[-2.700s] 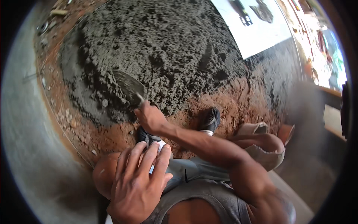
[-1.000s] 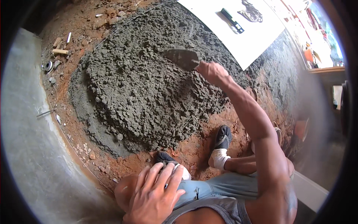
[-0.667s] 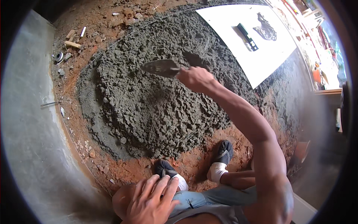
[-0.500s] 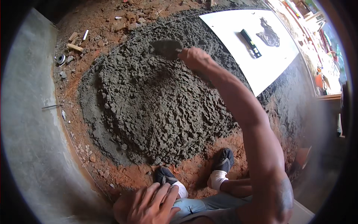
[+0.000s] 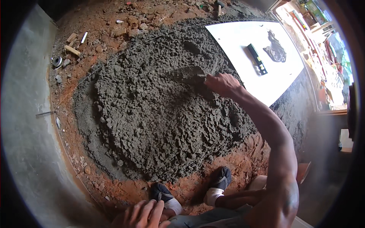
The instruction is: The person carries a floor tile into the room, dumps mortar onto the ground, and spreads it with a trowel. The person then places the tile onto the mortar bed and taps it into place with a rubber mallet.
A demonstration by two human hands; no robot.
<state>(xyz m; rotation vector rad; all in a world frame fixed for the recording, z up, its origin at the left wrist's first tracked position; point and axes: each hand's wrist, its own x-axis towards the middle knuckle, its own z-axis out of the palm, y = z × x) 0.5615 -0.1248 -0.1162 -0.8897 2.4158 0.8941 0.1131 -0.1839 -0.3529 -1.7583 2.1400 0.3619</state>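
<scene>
The right hand (image 5: 224, 84) is curled tight around the handle of a trowel (image 5: 186, 74), above the far right part of the big grey heap (image 5: 152, 121). The trowel's blade points left across the heap. It has the same grey mud on it, so I can't tell if it digs in or just hangs over the top. The fist hides the handle.

The left hand (image 5: 141, 216) is down at the near side of the heap, well apart from it. Its fingers are bent a little and lie loosely side by side. The bottom edge cuts this hand off and its palm is hidden, so I can't tell what it touches.

Two dark shoes (image 5: 219, 178) stand just on the near side of the heap. A white board (image 5: 279, 79) lies at the heap's far right, with a black level (image 5: 257, 59) and a crumpled dark thing (image 5: 275, 48) on it. I can't make out what that is. The jumble (image 5: 327, 64) right of the heap is too bright to see well.
</scene>
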